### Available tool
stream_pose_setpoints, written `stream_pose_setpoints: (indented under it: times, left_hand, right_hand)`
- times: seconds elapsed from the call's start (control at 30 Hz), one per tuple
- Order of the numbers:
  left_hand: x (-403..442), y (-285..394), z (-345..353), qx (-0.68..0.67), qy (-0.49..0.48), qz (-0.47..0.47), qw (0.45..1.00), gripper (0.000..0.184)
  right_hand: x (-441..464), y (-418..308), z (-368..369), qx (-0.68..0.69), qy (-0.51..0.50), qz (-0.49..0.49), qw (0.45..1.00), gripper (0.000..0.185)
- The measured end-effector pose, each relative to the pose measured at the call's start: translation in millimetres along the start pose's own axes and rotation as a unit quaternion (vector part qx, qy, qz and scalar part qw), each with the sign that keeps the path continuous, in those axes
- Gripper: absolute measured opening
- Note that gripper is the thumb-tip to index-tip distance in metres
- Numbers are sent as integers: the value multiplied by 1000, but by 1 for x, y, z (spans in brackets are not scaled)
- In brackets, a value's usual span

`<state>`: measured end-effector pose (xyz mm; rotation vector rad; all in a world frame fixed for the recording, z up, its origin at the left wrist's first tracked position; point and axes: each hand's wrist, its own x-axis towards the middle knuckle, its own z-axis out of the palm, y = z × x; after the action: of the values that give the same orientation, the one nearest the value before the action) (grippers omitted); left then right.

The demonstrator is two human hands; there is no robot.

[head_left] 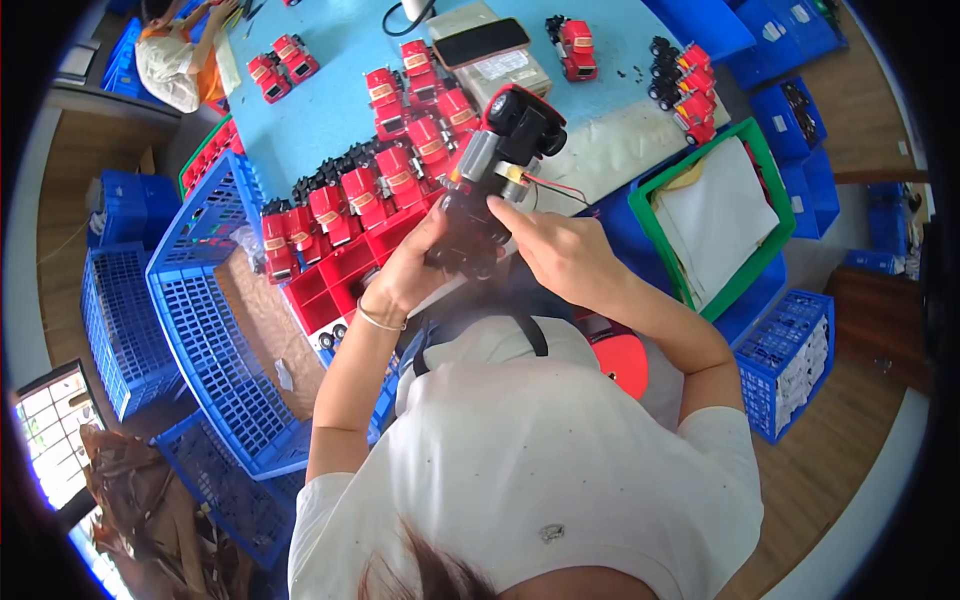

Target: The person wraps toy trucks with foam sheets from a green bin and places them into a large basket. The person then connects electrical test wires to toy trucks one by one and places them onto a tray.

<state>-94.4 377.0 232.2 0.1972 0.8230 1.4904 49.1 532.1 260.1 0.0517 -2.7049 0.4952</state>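
My left hand (410,258) is closed round the near end of a toy truck chassis (490,205), tilted above my lap with its underside towards me. It has black wheels, a grey part, and a small motor (513,185) with red and dark wires (560,188). My right hand (570,255) has its index fingertip against the chassis beside the motor. Its other fingers are curled, and its thumb is hidden. The near end of the chassis is dark and blurred. Beyond my left hand, finished-looking red toy trucks (400,175) stand in rows on the blue table (340,100).
A phone (480,42) lies on a box (505,75). Left stands a blue crate (230,370), beside a red divided tray (345,268). A green-rimmed bin (790,200) holding white sheets is on the right, near another blue crate (790,370). Another person (180,65) sits at the far left.
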Motion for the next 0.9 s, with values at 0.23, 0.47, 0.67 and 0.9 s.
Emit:
stream_pose_setpoints:
  times: [0.23, 0.47, 0.67, 0.9]
  left_hand:
    - [-20, 3, 4, -8, -22, 50, 998, 72]
    - [-23, -1, 3, -10, -13, 81, 997, 70]
    - [-19, -2, -1, 106, -11, 167, 980, 59]
    - [-6, 7, 3, 367, 105, 309, 871, 59]
  right_hand:
    - [10, -5, 11, -33, -17, 42, 998, 67]
    - [4, 2, 24, -39, 4, 28, 999, 62]
    - [10, 1, 30, 450, 143, 133, 871, 42]
    - [-5, 41, 41, 588, 218, 204, 752, 47]
